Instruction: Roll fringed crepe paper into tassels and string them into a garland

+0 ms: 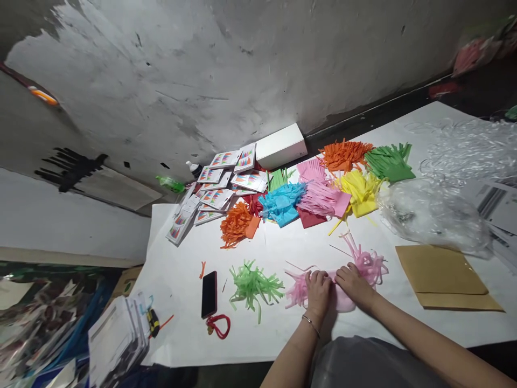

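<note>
The pink fringed tissue paper [345, 303] lies crosswise on the table [181, 337], fringes spreading outward beyond the left hand [318, 291] and right hand [355, 285]. Both sets of fingers curl against its middle; whether they pinch it is unclear.

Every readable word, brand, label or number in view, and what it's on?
None readable.
Printed packets: coloured pictures show; any lettering too small.
Sheets at the right edge: dark print, too blurred.
Paper stack at lower left: blurred.
Phone: dark screen, no text visible.
</note>
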`<control>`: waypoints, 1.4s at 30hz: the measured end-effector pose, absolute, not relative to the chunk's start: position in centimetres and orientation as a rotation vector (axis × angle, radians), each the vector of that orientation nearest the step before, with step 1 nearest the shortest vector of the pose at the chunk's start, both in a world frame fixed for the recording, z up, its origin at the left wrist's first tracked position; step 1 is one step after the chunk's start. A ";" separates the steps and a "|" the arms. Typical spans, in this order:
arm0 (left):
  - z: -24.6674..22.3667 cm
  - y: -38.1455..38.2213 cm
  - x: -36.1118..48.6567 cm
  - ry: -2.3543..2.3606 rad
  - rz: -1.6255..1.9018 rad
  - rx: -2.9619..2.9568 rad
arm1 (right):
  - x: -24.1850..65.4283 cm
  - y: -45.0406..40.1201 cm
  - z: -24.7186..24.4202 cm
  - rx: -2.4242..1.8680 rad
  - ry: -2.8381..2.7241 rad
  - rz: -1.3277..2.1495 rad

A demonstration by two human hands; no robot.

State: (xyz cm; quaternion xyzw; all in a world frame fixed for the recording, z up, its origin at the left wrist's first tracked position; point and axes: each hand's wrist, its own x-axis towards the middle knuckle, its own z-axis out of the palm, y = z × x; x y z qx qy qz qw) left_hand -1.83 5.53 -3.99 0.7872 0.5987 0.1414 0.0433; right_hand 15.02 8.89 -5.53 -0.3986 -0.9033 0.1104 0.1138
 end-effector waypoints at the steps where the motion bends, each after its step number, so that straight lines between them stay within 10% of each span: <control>1: -3.9 5.5 -1.9 1.829 0.413 2.395 | 15.4 8.9 -5.4 -1.188 -2.646 0.327; 20: -1.6 7.8 0.0 2.162 -0.044 1.930 | 15.1 11.8 -1.5 -1.771 -2.760 0.488; 42: -0.4 8.1 -1.1 1.513 -0.092 2.516 | 15.9 11.2 -1.8 -1.628 -2.677 0.551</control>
